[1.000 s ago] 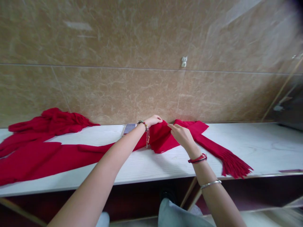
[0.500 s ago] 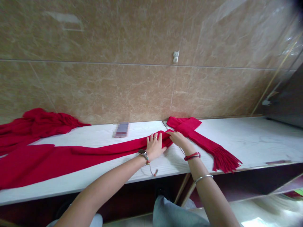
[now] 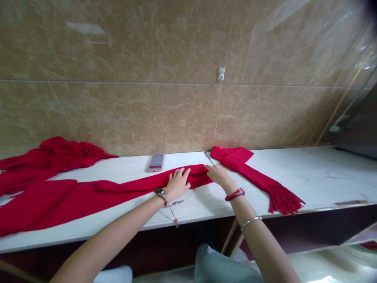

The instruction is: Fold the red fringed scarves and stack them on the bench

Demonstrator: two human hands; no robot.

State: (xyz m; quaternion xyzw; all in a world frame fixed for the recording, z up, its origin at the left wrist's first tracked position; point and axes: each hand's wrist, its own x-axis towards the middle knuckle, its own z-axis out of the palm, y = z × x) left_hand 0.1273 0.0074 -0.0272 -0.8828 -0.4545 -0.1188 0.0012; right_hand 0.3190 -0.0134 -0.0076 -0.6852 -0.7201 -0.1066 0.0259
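A long red scarf (image 3: 123, 190) lies along the white counter, wide at the left and gathered narrow toward its right end. My left hand (image 3: 178, 184) rests on the narrow part with fingers spread flat over the cloth. At the scarf's right end, my right hand (image 3: 216, 173) is closed on the edge of the fabric, its fingertips partly hidden. Just beyond it lies a second red scarf (image 3: 250, 173), folded over itself, with its fringe toward the counter's front edge. A crumpled heap of red cloth (image 3: 64, 155) lies at the far left against the wall.
A phone (image 3: 155, 162) lies on the white counter (image 3: 318, 177) near the tiled wall (image 3: 141, 114). A small white cat-shaped hook (image 3: 221, 74) is fixed to the wall. Dark open shelving (image 3: 300, 228) shows under the counter's front edge.
My left hand has slid left along the scarf, away from my right hand. The right hand stays at the scarf's end. The view has shifted slightly.
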